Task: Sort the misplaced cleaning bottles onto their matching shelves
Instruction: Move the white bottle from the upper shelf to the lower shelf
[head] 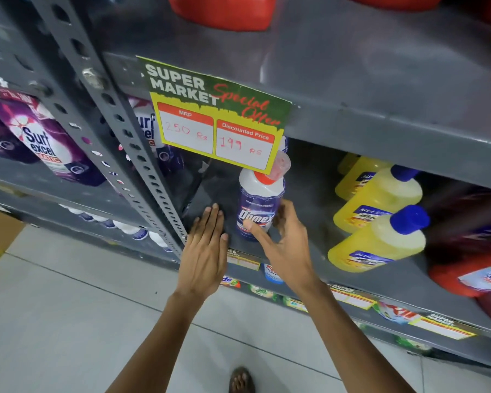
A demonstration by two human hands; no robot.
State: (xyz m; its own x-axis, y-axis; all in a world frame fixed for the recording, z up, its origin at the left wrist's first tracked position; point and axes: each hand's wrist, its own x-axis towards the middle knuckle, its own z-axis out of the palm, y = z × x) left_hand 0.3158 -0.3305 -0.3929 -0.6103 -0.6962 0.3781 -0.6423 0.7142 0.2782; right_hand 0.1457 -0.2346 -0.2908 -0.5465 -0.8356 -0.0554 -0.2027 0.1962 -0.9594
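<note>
A white and purple Domex bottle [260,204] with a red cap stands upright near the front of the grey middle shelf [304,245]. My right hand [281,245] curls around its lower half, thumb across the label and fingers behind it. My left hand [207,245] lies flat, palm down, fingers together, on the shelf just left of the bottle, holding nothing. Three yellow bottles [377,242] with blue caps stand in a row to the right on the same shelf.
A Super Market special-offer price card [219,114] hangs from the shelf above, covering the bottle's top. A perforated grey upright [119,131] borders the bay at left. Surf Excel pouches [40,140] hang left; red bottles [465,276] stand right. Grey floor tiles [68,321] lie below.
</note>
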